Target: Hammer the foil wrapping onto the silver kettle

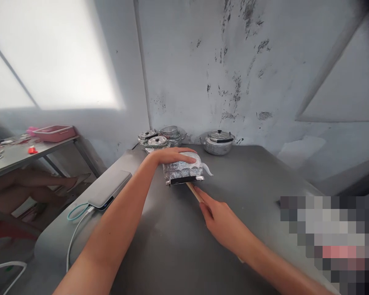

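Observation:
A small silver kettle [180,169] lies tipped over above the grey table, with its curved pale spout to the right and its black-gripped handle facing me. Over its upper side my left hand [175,155] is laid, fingers curved round the body and holding it. Below it, my right hand [213,213] is closed around thin wooden chopsticks [194,192]. Their far tips go out of sight at the kettle's underside, so I cannot tell whether they are inside it. The other end shows beneath my right forearm.
Several small silver pots [158,142] stand at the table's back edge, and a lidded pot [218,142] is right of them. A power bank [110,190] with cables lies left. Another table [57,148] holds a pink basket [55,134]; a person's legs show beneath. A blurred patch covers the lower right.

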`<action>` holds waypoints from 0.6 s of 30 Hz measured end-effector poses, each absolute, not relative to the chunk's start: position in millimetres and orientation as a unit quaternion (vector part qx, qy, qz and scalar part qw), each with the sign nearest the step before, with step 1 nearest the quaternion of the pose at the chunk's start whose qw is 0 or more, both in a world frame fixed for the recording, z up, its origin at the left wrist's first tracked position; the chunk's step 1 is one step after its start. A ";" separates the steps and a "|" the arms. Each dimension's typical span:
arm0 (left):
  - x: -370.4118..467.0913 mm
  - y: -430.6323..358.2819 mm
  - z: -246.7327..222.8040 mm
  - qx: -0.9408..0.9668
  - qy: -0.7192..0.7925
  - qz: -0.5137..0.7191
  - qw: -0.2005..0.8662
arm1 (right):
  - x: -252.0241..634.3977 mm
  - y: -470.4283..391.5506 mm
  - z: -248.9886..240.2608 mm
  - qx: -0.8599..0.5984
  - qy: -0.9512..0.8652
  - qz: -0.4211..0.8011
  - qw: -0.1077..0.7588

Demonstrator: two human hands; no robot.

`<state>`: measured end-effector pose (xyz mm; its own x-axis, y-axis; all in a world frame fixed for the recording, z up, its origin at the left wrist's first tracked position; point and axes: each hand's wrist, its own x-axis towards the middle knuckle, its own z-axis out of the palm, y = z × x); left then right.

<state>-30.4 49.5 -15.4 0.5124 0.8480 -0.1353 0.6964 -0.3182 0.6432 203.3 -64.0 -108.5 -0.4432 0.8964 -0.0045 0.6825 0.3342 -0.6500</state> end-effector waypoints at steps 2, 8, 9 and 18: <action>-28.6 46.1 -14.1 0.806 0.483 0.109 0.325 | 201.6 -64.2 -108.8 -0.492 -0.797 0.297 0.184; -30.5 43.0 -12.2 0.796 0.486 0.106 0.345 | 198.3 -65.8 -105.7 -0.493 -0.798 0.296 0.180; -30.8 42.6 -12.1 0.793 0.489 0.106 0.347 | 198.0 -66.2 -105.3 -0.497 -0.797 0.291 0.182; -30.9 42.3 -11.2 0.797 0.486 0.102 0.343 | 194.0 -64.1 -102.8 -0.498 -0.804 0.265 0.190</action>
